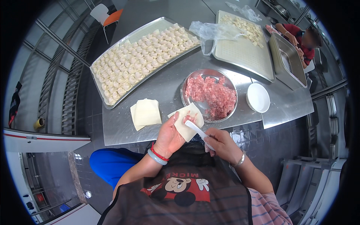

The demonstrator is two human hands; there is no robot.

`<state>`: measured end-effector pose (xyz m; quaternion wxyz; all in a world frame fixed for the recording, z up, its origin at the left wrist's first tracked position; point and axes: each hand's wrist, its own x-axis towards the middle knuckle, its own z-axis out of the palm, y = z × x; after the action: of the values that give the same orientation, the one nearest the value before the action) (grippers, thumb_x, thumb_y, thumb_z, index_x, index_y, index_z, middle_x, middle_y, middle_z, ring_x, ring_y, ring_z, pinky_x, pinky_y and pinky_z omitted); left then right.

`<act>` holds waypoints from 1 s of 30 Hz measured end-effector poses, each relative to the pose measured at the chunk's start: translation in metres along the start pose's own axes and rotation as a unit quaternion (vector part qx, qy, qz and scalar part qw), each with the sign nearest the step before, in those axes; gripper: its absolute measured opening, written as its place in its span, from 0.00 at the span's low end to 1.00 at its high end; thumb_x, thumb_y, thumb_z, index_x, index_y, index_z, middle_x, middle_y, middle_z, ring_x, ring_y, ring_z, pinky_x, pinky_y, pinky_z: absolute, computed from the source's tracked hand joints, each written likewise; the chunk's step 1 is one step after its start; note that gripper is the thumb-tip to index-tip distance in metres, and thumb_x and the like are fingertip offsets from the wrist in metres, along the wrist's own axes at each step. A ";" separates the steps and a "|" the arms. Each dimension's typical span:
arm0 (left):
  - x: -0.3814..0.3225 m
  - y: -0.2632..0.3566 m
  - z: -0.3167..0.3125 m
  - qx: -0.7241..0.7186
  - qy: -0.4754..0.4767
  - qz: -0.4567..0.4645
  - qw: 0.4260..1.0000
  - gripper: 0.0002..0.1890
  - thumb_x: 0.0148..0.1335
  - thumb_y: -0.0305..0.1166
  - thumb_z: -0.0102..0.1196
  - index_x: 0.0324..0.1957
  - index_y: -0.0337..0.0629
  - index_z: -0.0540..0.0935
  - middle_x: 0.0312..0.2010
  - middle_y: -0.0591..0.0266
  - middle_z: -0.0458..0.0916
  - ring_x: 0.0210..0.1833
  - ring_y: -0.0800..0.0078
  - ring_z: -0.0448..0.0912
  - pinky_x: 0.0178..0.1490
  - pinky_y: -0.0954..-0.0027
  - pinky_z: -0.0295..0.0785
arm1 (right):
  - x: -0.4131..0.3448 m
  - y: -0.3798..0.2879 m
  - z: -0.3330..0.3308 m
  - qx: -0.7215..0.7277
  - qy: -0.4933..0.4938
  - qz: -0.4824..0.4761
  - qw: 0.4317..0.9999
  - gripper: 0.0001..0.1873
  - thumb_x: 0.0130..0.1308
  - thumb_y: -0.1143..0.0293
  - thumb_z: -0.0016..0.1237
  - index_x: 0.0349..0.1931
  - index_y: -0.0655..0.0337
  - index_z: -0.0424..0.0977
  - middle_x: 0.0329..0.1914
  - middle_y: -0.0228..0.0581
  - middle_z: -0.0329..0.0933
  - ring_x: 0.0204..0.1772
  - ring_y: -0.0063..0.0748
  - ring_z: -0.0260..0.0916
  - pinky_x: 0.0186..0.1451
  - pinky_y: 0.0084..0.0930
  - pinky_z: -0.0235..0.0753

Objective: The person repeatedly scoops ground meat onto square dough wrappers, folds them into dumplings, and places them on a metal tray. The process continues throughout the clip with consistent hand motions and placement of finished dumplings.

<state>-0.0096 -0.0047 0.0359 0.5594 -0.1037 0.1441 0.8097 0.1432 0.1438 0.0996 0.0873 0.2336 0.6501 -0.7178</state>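
On my left hand (170,137) lies a square dough wrapper (191,131), held under the thumb, with a little minced meat (190,116) at its middle. My right hand (220,143) grips the handle of a white plastic spoon (197,130), whose tip touches that meat. Just beyond the hands sits a round metal bowl (184,102) partly filled with pink minced meat (215,94). Left of my left hand, a stack of square wrappers (146,113) rests on the steel table (121,132). A large tray (137,29) farther back bears rows of folded dumplings (137,60).
Right of the meat stands a white bowl (258,98). Another tray (239,56) carries pale dumplings (247,26) and a clear plastic bag (213,31). Beside it is a deep metal container (291,77), with another person (305,42) at the far right. An orange-seated chair (112,17) stands beyond the table.
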 end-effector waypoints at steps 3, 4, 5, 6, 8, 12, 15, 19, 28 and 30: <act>-0.003 0.001 -0.001 0.001 -0.048 0.006 0.999 0.26 0.74 0.41 0.38 0.65 0.29 0.63 0.63 0.42 0.68 0.66 0.50 0.67 0.72 0.50 0.58 | 0.004 0.002 -0.011 0.025 -0.005 0.053 0.998 0.08 0.68 0.69 0.45 0.34 0.63 0.74 0.22 0.32 0.74 0.20 0.20 0.69 0.21 0.16 0.65; -0.005 0.002 0.000 0.004 -0.032 0.009 0.999 0.26 0.74 0.41 0.38 0.65 0.29 0.63 0.63 0.42 0.68 0.66 0.51 0.67 0.72 0.50 0.58 | 0.002 0.002 -0.017 0.033 -0.013 0.068 0.997 0.08 0.68 0.69 0.45 0.35 0.63 0.74 0.21 0.33 0.75 0.19 0.20 0.69 0.21 0.16 0.65; -0.006 0.002 0.000 0.006 -0.023 0.009 1.000 0.26 0.74 0.40 0.38 0.65 0.29 0.63 0.63 0.42 0.68 0.66 0.51 0.67 0.72 0.50 0.58 | 0.000 0.002 -0.022 0.035 -0.012 0.097 0.995 0.07 0.68 0.69 0.45 0.36 0.63 0.74 0.21 0.34 0.75 0.19 0.21 0.70 0.21 0.15 0.65; -0.007 0.003 0.000 0.008 -0.022 0.006 1.000 0.26 0.74 0.40 0.38 0.65 0.29 0.63 0.63 0.42 0.68 0.66 0.51 0.68 0.72 0.50 0.58 | -0.002 0.001 -0.030 0.031 -0.028 0.109 0.993 0.07 0.67 0.69 0.46 0.36 0.64 0.74 0.23 0.36 0.76 0.20 0.23 0.71 0.23 0.17 0.66; -0.009 0.005 0.002 -0.002 -0.022 0.013 1.000 0.26 0.74 0.39 0.38 0.65 0.29 0.63 0.63 0.42 0.68 0.66 0.51 0.68 0.72 0.50 0.59 | -0.007 0.001 -0.038 0.081 0.002 0.060 0.995 0.08 0.67 0.69 0.46 0.36 0.65 0.74 0.24 0.36 0.76 0.23 0.23 0.72 0.26 0.17 0.68; -0.010 0.004 0.004 -0.007 -0.048 -0.029 0.998 0.25 0.73 0.36 0.41 0.65 0.30 0.63 0.63 0.43 0.69 0.65 0.51 0.69 0.71 0.50 0.60 | 0.015 0.005 -0.030 0.155 0.092 -0.022 0.983 0.10 0.64 0.69 0.51 0.41 0.67 0.74 0.26 0.33 0.74 0.28 0.21 0.71 0.30 0.18 0.68; -0.008 -0.004 0.006 0.040 -0.020 -0.051 0.998 0.24 0.71 0.32 0.43 0.65 0.30 0.63 0.62 0.44 0.69 0.64 0.52 0.70 0.70 0.51 0.62 | 0.042 0.010 -0.013 0.191 0.152 -0.053 0.968 0.09 0.62 0.72 0.56 0.39 0.67 0.76 0.26 0.29 0.74 0.29 0.20 0.70 0.32 0.18 0.68; -0.007 -0.009 0.006 0.211 0.001 0.029 0.977 0.21 0.70 0.28 0.45 0.62 0.32 0.67 0.54 0.51 0.76 0.57 0.58 0.76 0.62 0.59 0.71 | 0.051 0.014 0.011 -0.024 0.232 -0.219 0.948 0.04 0.60 0.76 0.56 0.33 0.67 0.78 0.28 0.35 0.78 0.29 0.26 0.73 0.33 0.22 0.71; -0.006 -0.016 0.010 0.094 0.067 -0.016 0.993 0.20 0.76 0.43 0.34 0.54 0.38 0.72 0.50 0.58 0.78 0.51 0.65 0.79 0.55 0.62 0.75 | 0.047 0.004 0.035 -0.390 0.204 -0.403 0.803 0.11 0.52 0.69 0.58 0.36 0.60 0.75 0.28 0.41 0.72 0.33 0.46 0.73 0.34 0.37 0.74; -0.007 -0.015 0.009 0.066 0.053 -0.022 0.996 0.21 0.77 0.44 0.32 0.55 0.39 0.72 0.50 0.58 0.78 0.52 0.66 0.78 0.56 0.63 0.75 | 0.048 0.005 0.033 -0.391 0.235 -0.407 0.791 0.13 0.51 0.68 0.58 0.36 0.58 0.74 0.29 0.39 0.71 0.34 0.45 0.73 0.35 0.37 0.73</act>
<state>0.0067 -0.0028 0.0452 0.5739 -0.1124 0.2249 0.7794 0.0962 0.1190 0.0750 -0.2851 0.0548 0.9105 -0.2945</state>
